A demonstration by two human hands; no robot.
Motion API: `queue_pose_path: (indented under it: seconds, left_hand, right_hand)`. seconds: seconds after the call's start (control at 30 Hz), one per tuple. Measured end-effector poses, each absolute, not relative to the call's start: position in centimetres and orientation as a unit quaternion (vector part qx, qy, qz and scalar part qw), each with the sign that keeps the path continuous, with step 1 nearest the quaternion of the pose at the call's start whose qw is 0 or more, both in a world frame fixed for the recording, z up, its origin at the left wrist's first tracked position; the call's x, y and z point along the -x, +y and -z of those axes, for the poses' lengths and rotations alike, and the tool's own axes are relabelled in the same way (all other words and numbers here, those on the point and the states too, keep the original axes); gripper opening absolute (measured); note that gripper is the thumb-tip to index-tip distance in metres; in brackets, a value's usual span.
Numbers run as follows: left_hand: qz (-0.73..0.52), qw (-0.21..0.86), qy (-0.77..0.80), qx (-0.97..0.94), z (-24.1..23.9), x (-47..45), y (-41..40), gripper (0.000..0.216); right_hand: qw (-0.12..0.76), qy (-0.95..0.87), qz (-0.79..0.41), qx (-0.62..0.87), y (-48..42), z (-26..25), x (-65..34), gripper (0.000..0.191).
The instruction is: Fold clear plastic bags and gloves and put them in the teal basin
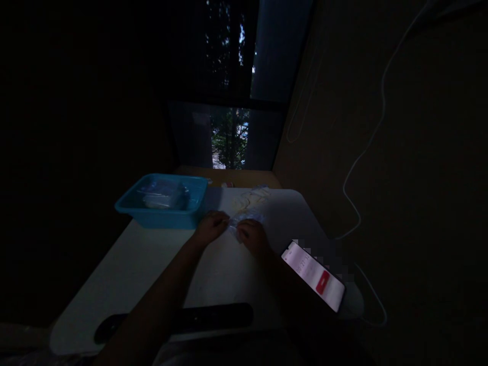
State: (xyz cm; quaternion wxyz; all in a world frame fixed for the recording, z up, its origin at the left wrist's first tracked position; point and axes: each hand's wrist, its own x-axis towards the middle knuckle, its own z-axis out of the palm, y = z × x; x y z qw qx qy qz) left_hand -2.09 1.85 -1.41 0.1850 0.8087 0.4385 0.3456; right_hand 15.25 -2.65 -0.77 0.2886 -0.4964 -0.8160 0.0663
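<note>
My left hand (212, 226) and my right hand (252, 237) are close together over the middle of the table, fingers closed on the near edge of a crinkled clear plastic bag (249, 217). The left hand grips its left side and the right hand its near right side. Just beyond the bag lies a loose, pale, crumpled pile (247, 199), too dim to identify. A blue plastic basin (168, 221) stands left of my left hand, holding clear-wrapped packets (163, 193).
The white table (160, 264) carries a lit phone (314, 277) beside my right forearm. A long black object (217, 316) lies near the front edge, partly behind my left forearm. A white cable (383, 96) hangs along the right wall. A window (231, 137) is beyond the table.
</note>
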Motion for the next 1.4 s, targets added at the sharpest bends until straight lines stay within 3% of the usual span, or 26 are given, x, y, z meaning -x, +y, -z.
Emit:
queue_pose_path:
  seconds: [0.23,0.43,0.63,0.73,1.0,1.4]
  left_hand:
    - [-0.403,0.266,0.362,-0.797,2.0,2.0,1.7,0.022]
    - [-0.408,0.316,0.319,-0.795,1.9,1.1,1.1,0.019]
    - [-0.395,0.31,0.282,-0.817,2.0,1.1,0.9,0.021]
    - [-0.387,0.277,0.27,-0.837,2.3,1.2,1.1,0.024]
    - [-0.371,0.225,0.303,-0.848,2.1,0.9,0.8,0.021]
    - [-0.383,0.237,0.323,-0.832,2.0,1.0,0.6,0.02]
  right_hand:
    - [0.433,-0.774,-0.069,0.456,-1.6,1.9,-15.8,0.015]
    - [0.478,-0.765,-0.067,0.426,-1.4,2.9,-15.7,0.013]
    - [0.474,-0.771,-0.047,0.422,-2.0,2.6,-15.8,0.047]
    - [0.453,-0.779,-0.052,0.431,-2.3,2.3,-15.8,0.055]
    - [0.463,-0.733,-0.004,0.498,-2.1,2.4,-15.8,0.027]
    - [0.517,-0.684,-0.015,0.514,-1.6,3.0,-16.3,0.018]
